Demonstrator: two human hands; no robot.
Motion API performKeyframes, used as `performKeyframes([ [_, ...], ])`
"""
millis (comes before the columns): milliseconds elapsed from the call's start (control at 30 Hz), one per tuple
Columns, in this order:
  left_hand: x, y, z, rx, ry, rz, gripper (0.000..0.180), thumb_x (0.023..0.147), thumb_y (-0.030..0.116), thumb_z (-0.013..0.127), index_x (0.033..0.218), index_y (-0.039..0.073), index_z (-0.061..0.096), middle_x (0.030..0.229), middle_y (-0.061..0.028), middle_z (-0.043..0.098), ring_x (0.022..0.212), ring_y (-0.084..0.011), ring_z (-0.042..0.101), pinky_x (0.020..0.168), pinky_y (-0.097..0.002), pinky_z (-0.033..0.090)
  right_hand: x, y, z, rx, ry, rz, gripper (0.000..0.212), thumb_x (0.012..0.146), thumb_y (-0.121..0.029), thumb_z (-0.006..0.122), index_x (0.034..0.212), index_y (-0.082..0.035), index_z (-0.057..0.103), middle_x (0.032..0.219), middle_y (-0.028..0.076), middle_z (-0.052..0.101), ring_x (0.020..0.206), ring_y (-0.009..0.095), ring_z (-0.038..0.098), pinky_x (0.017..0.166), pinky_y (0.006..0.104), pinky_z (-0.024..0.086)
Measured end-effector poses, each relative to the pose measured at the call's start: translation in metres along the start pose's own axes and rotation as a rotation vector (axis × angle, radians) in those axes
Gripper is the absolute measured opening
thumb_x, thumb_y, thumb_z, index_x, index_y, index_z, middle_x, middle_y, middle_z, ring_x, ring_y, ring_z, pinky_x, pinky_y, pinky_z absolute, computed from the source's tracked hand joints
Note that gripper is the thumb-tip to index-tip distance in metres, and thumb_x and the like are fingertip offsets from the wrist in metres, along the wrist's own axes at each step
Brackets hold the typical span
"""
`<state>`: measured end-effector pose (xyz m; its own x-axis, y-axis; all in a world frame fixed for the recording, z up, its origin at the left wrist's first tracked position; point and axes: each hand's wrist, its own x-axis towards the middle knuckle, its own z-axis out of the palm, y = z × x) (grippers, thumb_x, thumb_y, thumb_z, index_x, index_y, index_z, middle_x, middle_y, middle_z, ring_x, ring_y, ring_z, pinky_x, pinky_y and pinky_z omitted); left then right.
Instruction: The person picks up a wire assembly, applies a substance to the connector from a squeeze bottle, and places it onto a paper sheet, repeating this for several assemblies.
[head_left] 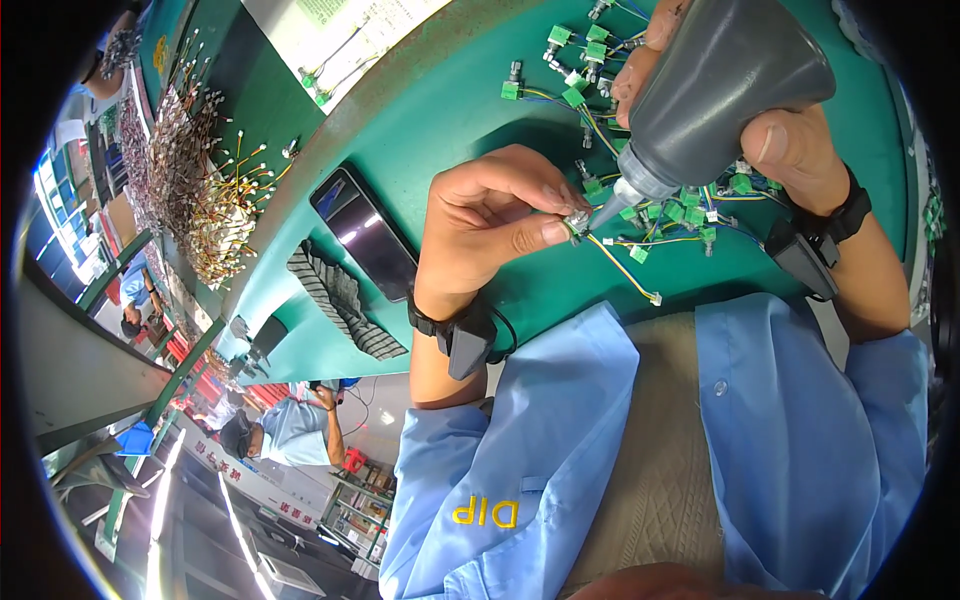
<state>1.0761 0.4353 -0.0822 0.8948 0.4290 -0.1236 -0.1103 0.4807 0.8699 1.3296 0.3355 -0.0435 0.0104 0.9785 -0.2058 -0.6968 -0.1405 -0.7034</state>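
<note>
One part [577, 224] is pinched in the left hand [490, 215], above the surface [545, 285]; the bottle [725, 85] is gripped by the right hand [805, 160], fingers wrapped. Work on this part seems unfinished; whether the other parts [690, 213] are done cannot be told. The bottle's long axis is slanted, its nozzle [610, 207] directed down-left at the part.

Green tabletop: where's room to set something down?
Bare green tabletop lies between the phone and the wired green parts, beyond the left hand, and a smaller patch before the blue jacket. Around the grey bottle it's crowded.
</note>
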Motion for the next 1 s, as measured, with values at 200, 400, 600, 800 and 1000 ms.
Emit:
performKeyframes([
  [200,0.001,0.0,0.001,0.003,0.004,0.01,0.025,0.074,-0.009,0.073,0.092,0.004,0.062,0.088,-0.0116,0.059,0.083,-0.0268,0.062,0.075,-0.0391,0.052,0.001,-0.002,-0.005,-0.115,-0.076,-0.047,0.065,0.075,-0.029,0.082,0.122,0.0,0.047,0.111,0.022,0.062,0.109,0.032,0.061,0.094,0.0466,0.05],
  [400,0.001,-0.002,-0.007,-0.08,-0.045,0.034,0.021,0.077,-0.013,0.07,0.093,-0.001,0.065,0.097,-0.0155,0.061,0.091,-0.0254,0.066,0.081,-0.0367,0.056,0.0,0.01,-0.02,-0.105,-0.141,-0.107,0.064,0.082,-0.039,0.07,0.127,0.0,0.044,0.115,0.018,0.056,0.107,0.029,0.057,0.091,0.042,0.048],
  [600,-0.004,0.011,-0.004,-0.061,0.024,0.104,0.017,0.082,-0.003,0.068,0.094,0.007,0.062,0.1,-0.0115,0.06,0.089,-0.0241,0.058,0.08,-0.0407,0.049,0.002,0.022,-0.036,-0.07,-0.254,-0.21,0.067,0.089,-0.049,0.059,0.131,-0.001,0.042,0.12,0.013,0.05,0.105,0.025,0.052,0.089,0.0373,0.046],
  [800,-0.026,0.077,-0.044,-0.126,0.365,0.271,0.014,0.089,-0.003,0.061,0.102,0.002,0.065,0.117,-0.0179,0.061,0.099,-0.0262,0.062,0.093,-0.0393,0.049,0.007,0.019,-0.046,0.095,-0.085,-0.362,0.072,0.089,-0.054,0.057,0.134,-0.001,0.04,0.124,0.01,0.045,0.105,0.022,0.049,0.085,0.0337,0.043],
  [1000,0.029,0.137,-0.144,0.08,0.638,0.16,0.022,0.092,-0.001,0.059,0.113,-0.006,0.06,0.117,-0.015,0.061,0.1,-0.0204,0.062,0.095,-0.0332,0.05,0.008,0.018,-0.045,0.082,-0.058,-0.332,0.072,0.089,-0.054,0.059,0.134,-0.001,0.04,0.125,0.008,0.043,0.106,0.022,0.048,0.084,0.0349,0.043],
])
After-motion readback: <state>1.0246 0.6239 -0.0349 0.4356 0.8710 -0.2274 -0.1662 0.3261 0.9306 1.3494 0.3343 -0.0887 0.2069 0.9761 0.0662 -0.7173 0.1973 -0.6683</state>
